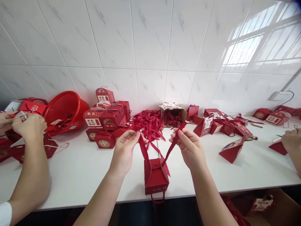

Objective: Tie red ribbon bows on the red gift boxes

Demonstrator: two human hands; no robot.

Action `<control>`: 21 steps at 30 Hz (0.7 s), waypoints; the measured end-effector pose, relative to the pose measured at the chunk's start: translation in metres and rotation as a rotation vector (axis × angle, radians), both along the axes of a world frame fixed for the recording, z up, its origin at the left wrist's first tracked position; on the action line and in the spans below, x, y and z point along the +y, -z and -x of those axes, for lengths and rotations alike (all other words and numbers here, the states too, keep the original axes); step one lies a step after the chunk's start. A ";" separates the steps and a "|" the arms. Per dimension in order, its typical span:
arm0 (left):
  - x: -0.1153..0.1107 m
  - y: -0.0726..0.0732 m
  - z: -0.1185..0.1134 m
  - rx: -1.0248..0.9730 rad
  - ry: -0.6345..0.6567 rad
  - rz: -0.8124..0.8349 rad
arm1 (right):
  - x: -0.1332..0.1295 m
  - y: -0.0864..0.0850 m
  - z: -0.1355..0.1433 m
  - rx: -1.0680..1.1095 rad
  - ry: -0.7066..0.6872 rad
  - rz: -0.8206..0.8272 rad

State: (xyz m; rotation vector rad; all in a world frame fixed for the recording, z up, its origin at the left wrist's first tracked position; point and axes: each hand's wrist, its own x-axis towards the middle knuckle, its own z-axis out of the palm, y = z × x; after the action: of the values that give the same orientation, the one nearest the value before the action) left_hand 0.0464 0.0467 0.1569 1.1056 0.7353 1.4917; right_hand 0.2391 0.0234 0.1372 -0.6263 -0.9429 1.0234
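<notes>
Red box (156, 177) near the table's edge, ribbon taut-looking on both sides: uneven pull looks like the main risk

The box sits at the near edge of the white table (89, 175), midway between the person's hands, its cord handle (158, 201) hanging past that edge. The left hand (124, 149) pinches one length of red ribbon (144, 150) between thumb and fingers, and the right hand (191, 147) pinches another length the same way; both lengths slant down to the box's far part.

If one hand pulled harder than the other, the box would probably twist or the ribbon slip through unevenly. Placed so close to the edge, it could also tip or slide off toward the near side, and a small, light-looking box offers little resistance. Too strong a tug might crease the curved side flaps (147, 172) where the ribbon meets them.

Just beyond lies a tangled ribbon pile (150, 122), with a loose strand (155, 149) trailing toward the box; it could get caught up with the held lengths. Whether that strand touches the box is hard to tell.
</notes>
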 end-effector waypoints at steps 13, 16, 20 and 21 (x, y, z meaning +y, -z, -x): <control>-0.006 -0.005 -0.014 0.008 0.152 -0.076 | 0.004 -0.017 0.026 -0.291 0.113 0.049; -0.008 -0.007 -0.018 0.118 0.144 -0.127 | 0.005 -0.018 0.032 -0.402 0.116 0.032; -0.010 -0.006 -0.020 0.399 0.044 -0.209 | 0.002 -0.014 0.030 -0.528 -0.001 -0.152; -0.011 -0.006 -0.021 0.457 0.018 -0.233 | 0.001 -0.012 0.029 -0.541 -0.040 -0.200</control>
State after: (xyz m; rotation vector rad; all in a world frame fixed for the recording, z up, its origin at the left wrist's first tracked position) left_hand 0.0671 0.0361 0.1630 1.6583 0.8710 1.3452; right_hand 0.2096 0.0248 0.1494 -0.7326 -1.5156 0.7905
